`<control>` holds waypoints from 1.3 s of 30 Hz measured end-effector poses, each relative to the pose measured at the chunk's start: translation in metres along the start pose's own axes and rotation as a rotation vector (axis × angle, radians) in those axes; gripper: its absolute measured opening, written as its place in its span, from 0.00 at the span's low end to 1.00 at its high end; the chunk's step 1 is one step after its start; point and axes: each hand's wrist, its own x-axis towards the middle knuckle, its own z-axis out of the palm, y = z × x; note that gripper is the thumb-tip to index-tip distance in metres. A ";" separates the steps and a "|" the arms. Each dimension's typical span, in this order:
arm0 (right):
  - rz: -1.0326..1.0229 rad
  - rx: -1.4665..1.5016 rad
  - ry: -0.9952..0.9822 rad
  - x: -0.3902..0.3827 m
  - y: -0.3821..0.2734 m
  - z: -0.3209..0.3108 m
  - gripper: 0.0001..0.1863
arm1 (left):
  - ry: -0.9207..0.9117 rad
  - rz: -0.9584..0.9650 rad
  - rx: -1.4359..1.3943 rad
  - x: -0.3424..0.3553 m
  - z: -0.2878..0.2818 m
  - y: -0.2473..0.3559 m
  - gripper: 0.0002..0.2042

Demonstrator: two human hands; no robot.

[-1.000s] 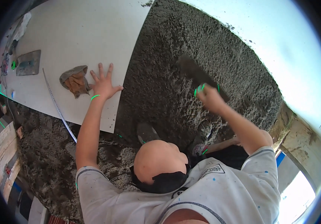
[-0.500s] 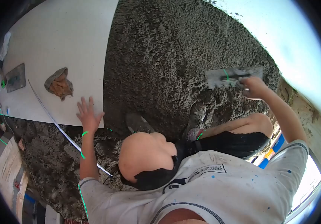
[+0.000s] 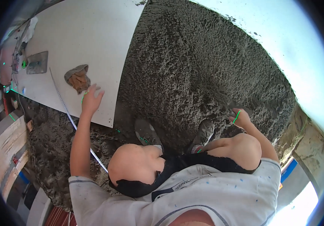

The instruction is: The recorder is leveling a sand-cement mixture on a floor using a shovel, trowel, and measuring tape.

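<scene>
White slab lies flat; mortar right of it, spread, remains coarse, uncovered. Fingers: left hand released; right hand grasping trowel.

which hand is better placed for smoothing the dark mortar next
Probably the right hand: it grips a trowel at the dark mortar, while the left hand is open and appears empty over the white board, near the brown cloth.

The mortar looks rough, gritty and matt; the slab at left, smooth. The rag is crumpled, matt cloth; the plate farther left, dull metal.
</scene>
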 end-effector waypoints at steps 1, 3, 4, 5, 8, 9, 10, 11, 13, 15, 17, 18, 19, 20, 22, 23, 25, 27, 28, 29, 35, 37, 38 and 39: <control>-0.014 0.002 0.004 -0.001 -0.012 -0.016 0.20 | 0.025 -0.005 0.086 0.014 -0.002 -0.010 0.23; 0.075 -0.048 -0.287 -0.001 -0.041 -0.053 0.21 | 0.055 -0.011 0.167 0.053 -0.002 -0.013 0.26; 0.076 -0.053 -0.285 0.002 -0.065 -0.069 0.21 | -0.059 -0.117 0.220 0.074 0.002 -0.006 0.31; 0.008 0.001 -0.250 0.007 -0.098 -0.083 0.20 | -0.179 -0.221 0.271 0.092 0.007 -0.002 0.36; -0.098 0.008 -0.213 0.029 -0.138 -0.103 0.19 | -0.194 -0.351 0.385 0.135 0.019 0.015 0.47; -0.146 -0.030 -0.200 0.035 -0.140 -0.106 0.19 | -0.212 -0.352 0.379 0.141 0.019 0.018 0.47; -0.121 -0.039 -0.222 0.030 -0.133 -0.114 0.19 | -0.308 -0.336 0.411 0.147 0.017 0.029 0.49; -0.043 0.105 -0.183 0.027 -0.120 -0.124 0.18 | -0.394 -0.323 0.446 0.152 0.011 0.039 0.51; 0.088 0.347 -0.091 0.019 -0.077 -0.129 0.19 | -0.405 -0.346 0.400 0.149 0.007 0.076 0.52; 0.083 0.288 -0.176 0.019 -0.079 -0.105 0.19 | -0.382 -0.422 0.384 0.145 -0.007 0.067 0.52; -0.204 0.100 -0.267 0.026 -0.080 -0.075 0.21 | -0.344 -0.449 0.361 0.149 -0.006 0.046 0.52; -0.490 -0.032 -0.275 0.033 -0.079 -0.057 0.22 | -0.343 -0.452 0.354 0.152 -0.003 0.048 0.52; -0.572 -0.157 -0.257 0.045 -0.087 -0.037 0.23 | -0.350 -0.436 0.355 0.153 0.000 0.052 0.51; -0.654 -0.287 -0.233 0.060 -0.099 -0.022 0.24 | -0.353 -0.419 0.352 0.155 0.003 0.057 0.51; -0.646 -0.303 -0.079 0.115 -0.120 -0.013 0.25 | -0.338 -0.428 0.353 0.155 0.006 0.064 0.51; -0.617 -0.290 -0.069 0.138 -0.138 -0.019 0.26 | -0.333 -0.441 0.362 0.152 0.003 0.064 0.51; -0.496 -0.267 -0.056 0.177 -0.179 -0.044 0.26 | -0.343 -0.474 0.357 0.148 -0.006 0.068 0.51; -0.366 -0.239 -0.023 0.222 -0.213 -0.075 0.26 | -0.353 -0.494 0.350 0.145 -0.014 0.073 0.50; -0.326 -0.221 0.004 0.247 -0.221 -0.089 0.26 | -0.351 -0.498 0.339 0.144 -0.015 0.076 0.50; -0.307 -0.187 0.050 0.272 -0.224 -0.103 0.26 | -0.347 -0.500 0.326 0.146 -0.015 0.078 0.50; -0.191 0.152 0.161 0.346 -0.230 -0.174 0.26 | -0.370 -0.513 0.299 0.150 -0.018 0.082 0.48; -0.139 0.234 0.239 0.357 -0.174 -0.190 0.25 | -0.370 -0.455 0.274 0.159 -0.012 0.094 0.47; -0.094 0.355 0.269 0.351 -0.168 -0.183 0.24 | -0.379 -0.445 0.284 0.156 -0.014 0.083 0.47; -0.056 0.482 0.290 0.337 -0.173 -0.167 0.23 | -0.372 -0.464 0.295 0.148 -0.020 0.068 0.47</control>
